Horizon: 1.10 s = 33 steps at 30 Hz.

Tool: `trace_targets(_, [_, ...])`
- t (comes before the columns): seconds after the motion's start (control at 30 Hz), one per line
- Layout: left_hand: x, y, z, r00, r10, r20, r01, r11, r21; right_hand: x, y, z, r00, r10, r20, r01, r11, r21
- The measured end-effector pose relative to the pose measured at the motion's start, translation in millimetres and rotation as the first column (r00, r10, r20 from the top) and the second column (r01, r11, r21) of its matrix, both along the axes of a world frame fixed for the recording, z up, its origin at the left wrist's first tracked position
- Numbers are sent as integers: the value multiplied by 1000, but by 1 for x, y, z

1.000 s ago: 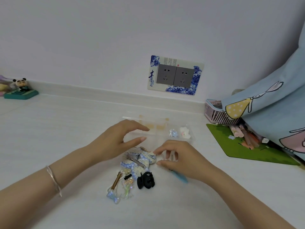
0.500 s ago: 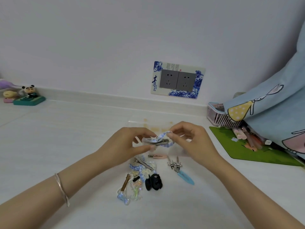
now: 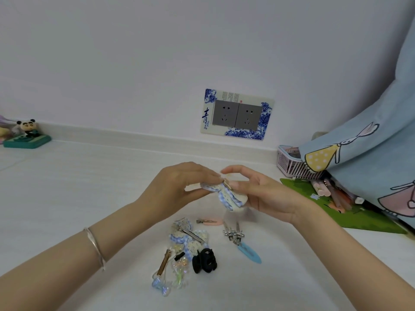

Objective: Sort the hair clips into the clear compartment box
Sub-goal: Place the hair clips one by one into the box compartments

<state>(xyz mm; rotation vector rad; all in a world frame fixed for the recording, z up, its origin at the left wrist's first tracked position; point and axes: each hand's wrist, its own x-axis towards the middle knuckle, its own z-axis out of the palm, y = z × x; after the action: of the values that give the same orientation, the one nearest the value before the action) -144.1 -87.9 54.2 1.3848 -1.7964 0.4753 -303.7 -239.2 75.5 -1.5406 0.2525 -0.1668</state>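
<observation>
L hand (image 3: 177,189) pinches bow clip (image 3: 229,198) | R hand (image 3: 265,196) holds other end | clip level before, now tilted

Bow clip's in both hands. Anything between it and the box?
Nothing visible does. The left hand and right hand hold the bow clip above the table. The box is hidden behind them, so its compartments can't be checked. The loose clips lie nearer the person, off that path.
</observation>
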Motion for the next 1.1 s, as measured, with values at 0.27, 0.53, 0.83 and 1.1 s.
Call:
trace_targets(0.27, [13,-12,-15,978,199,-60,-196,979,46,15,-13,-4,994,-102,35,104,993,-63])
trace_targets(0.53, [32,-13,-36,955,268,-124,-247,955,161,38,-27,-15,909,-415,35,330,668,-667])
trace_targets(0.83, [35,-14,-47,956,265,-129,-236,951,199,51,-26,-24,879,-472,73,270,364,-891])
trace_targets(1.1, [32,-16,-52,963,253,-97,-225,946,235,34,-30,-23,965,-248,87,170,337,-926])
